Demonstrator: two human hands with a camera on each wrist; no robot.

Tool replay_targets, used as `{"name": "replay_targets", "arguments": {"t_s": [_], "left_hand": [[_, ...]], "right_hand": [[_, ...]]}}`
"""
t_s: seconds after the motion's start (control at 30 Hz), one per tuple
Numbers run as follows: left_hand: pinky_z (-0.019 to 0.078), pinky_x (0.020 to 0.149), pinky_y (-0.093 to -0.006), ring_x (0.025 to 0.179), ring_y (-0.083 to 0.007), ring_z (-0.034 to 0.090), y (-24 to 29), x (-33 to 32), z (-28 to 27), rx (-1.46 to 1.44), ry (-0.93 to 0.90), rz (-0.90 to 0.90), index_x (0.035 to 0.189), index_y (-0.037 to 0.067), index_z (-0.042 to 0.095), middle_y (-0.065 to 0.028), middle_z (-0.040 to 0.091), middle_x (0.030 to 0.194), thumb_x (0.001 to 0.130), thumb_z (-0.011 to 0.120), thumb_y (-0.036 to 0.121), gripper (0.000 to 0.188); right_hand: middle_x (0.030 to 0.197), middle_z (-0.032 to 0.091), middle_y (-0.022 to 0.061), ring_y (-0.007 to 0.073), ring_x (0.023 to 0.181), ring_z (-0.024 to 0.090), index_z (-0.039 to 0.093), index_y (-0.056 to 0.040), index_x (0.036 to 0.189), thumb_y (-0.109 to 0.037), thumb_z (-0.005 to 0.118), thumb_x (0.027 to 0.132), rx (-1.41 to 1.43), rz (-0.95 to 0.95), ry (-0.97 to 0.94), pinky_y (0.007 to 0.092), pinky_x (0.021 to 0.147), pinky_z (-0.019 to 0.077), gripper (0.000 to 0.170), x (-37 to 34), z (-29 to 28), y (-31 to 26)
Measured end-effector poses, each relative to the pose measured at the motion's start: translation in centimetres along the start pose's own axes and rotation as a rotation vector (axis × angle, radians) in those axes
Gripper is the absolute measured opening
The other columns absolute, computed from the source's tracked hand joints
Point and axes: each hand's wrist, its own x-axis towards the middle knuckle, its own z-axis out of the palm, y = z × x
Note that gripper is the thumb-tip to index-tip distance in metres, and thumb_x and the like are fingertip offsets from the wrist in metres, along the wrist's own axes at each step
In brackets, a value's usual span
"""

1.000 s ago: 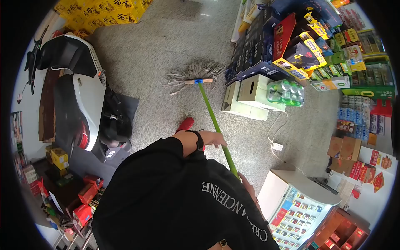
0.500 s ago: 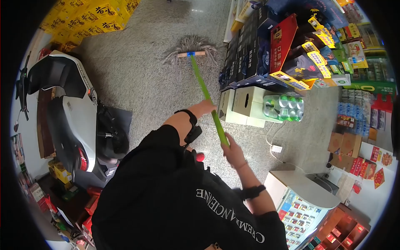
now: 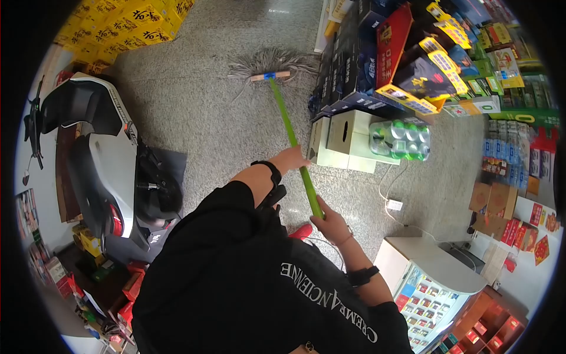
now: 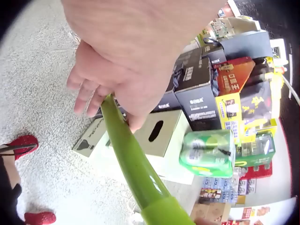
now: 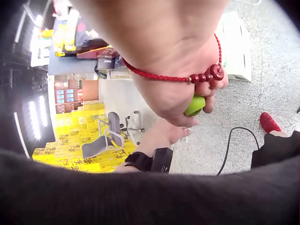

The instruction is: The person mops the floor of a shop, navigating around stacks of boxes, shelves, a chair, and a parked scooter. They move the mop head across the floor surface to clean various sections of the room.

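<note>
A mop with a long green handle (image 3: 283,111) reaches away from me over the speckled floor. Its grey string head (image 3: 274,61) lies spread on the floor beside the dark stacked boxes, below a wooden bar with a blue joint. My left hand (image 3: 290,158) holds the handle partway down, the thumb along one side and the fingers on the other in the left wrist view. Nearer my body, my right hand (image 3: 331,227) grips the handle's top end. In the right wrist view, its fingers (image 5: 210,104) curl round the green end (image 5: 194,106), below a red beaded bracelet (image 5: 216,71).
White cartons (image 3: 344,139) and a pack of green-topped bottles (image 3: 401,140) stand right of the handle. Dark boxes (image 3: 348,71) rise behind them. A parked scooter (image 3: 108,171) is on the left, yellow cartons (image 3: 127,26) at the far left. A white cable (image 3: 386,194) crosses the floor.
The mop head has moved farther from me, then spread out toward the boxes on the right. Both arms reached forward along with it, and my right hand came into fuller view.
</note>
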Motion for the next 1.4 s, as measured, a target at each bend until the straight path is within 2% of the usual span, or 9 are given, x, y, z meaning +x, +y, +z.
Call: {"name": "replay_targets", "arguments": {"t_s": [0.37,0.53,0.7,0.77,0.83,0.93,1.0,1.2,1.4], "left_hand": [[0.0453,0.079,-0.0381,0.092,-0.0343,0.058,6.0,-14.7,23.7,0.025,-0.238,0.162,0.1,-0.001,0.058,-0.0217,0.061,0.097,0.072,0.062,0.047,0.056],[0.0453,0.077,-0.0379,0.091,-0.0291,0.058,7.9,-19.7,30.7,-0.054,-0.602,0.319,0.115,0.007,0.055,-0.0151,0.056,0.113,0.079,0.056,0.044,0.051],[0.0461,0.077,-0.0349,0.09,-0.0189,0.053,9.1,-23.5,31.8,-0.22,-0.804,0.164,0.126,0.018,0.047,-0.0083,0.056,0.104,0.083,0.054,0.039,0.049],[0.0508,0.07,-0.0382,0.097,-0.0249,0.053,6.7,-22.3,34.9,-0.362,-0.789,0.225,0.127,0.017,0.044,-0.0115,0.052,0.113,0.083,0.055,0.039,0.05],[0.0504,0.065,-0.0356,0.079,-0.02,0.053,2.9,-19.9,38.5,-0.359,-0.609,0.378,0.125,0.017,0.045,-0.01,0.055,0.101,0.083,0.055,0.037,0.048],[0.0463,0.077,-0.033,0.089,-0.0208,0.056,-0.9,-20.4,38.4,-0.371,-0.392,0.585,0.116,0.008,0.052,-0.0103,0.058,0.098,0.085,0.052,0.029,0.037],[0.0482,0.062,-0.0322,0.073,-0.0178,0.055,-1.2,-23.5,33.8,-0.578,-0.313,0.044,0.104,0.011,0.059,-0.0079,0.059,0.083,0.083,0.055,0.033,0.031],[0.0447,0.081,-0.0345,0.092,-0.0286,0.058,-14.8,-26.2,29.4,-0.354,0.172,-0.005,0.106,0.004,0.058,-0.0193,0.061,0.097,0.081,0.053,0.03,0.036],[0.0408,0.09,-0.0324,0.104,-0.0291,0.054,-21.3,-28.5,26.7,-0.393,0.131,-0.281,0.131,-0.005,0.034,-0.025,0.052,0.116,0.081,0.055,0.03,0.065]], "right_hand": [[0.089,0.063,0.019,0.0311,0.083,0.063,0.036,-0.0244,0.134,-0.029,0.064,0.076,-0.097,-0.065,-0.118,0.0353,0.075,0.0479,0.065,-23.5,-0.9,20.8],[0.095,0.063,0.0164,0.0274,0.085,0.063,0.039,-0.0251,0.133,-0.029,0.066,0.075,-0.179,-0.012,-0.221,0.0328,0.077,0.0475,0.063,-33.1,-3.9,24.9],[0.094,0.065,0.0131,0.0275,0.079,0.064,0.046,-0.0249,0.128,-0.028,0.067,0.072,-0.323,0.04,-0.25,0.0325,0.075,0.0485,0.059,-36.4,-6.5,24.5],[0.093,0.065,0.0132,0.0259,0.076,0.064,0.048,-0.0241,0.126,-0.025,0.067,0.071,-0.357,0.044,-0.261,0.0324,0.073,0.0485,0.058,-35.8,-6.6,23.3],[0.081,0.064,0.0155,0.0264,0.069,0.063,0.051,-0.0229,0.124,-0.024,0.066,0.071,-0.298,-0.088,-0.193,0.0331,0.068,0.0479,0.055,-34.8,-5.9,22.8],[0.07,0.06,0.016,0.0267,0.061,0.06,0.051,-0.0232,0.124,-0.025,0.065,0.071,-0.369,-0.09,-0.222,0.0342,0.061,0.0463,0.054,-33.2,-3.7,18.8],[0.067,0.058,0.0158,0.0275,0.059,0.059,0.05,-0.0235,0.124,-0.025,0.063,0.072,-0.39,-0.088,-0.241,0.0349,0.06,0.046,0.054,-31.9,-0.6,16.0],[0.085,0.062,0.0172,0.0328,0.079,0.062,0.044,-0.0246,0.129,-0.031,0.059,0.075,-0.275,-0.176,-0.222,0.0375,0.073,0.0479,0.057,-24.9,13.0,13.3],[0.086,0.062,0.0207,0.0366,0.08,0.061,0.034,-0.0195,0.132,-0.032,0.052,0.08,-0.329,-0.295,-0.223,0.045,0.071,0.0469,0.057,-21.1,22.5,12.2]]}}
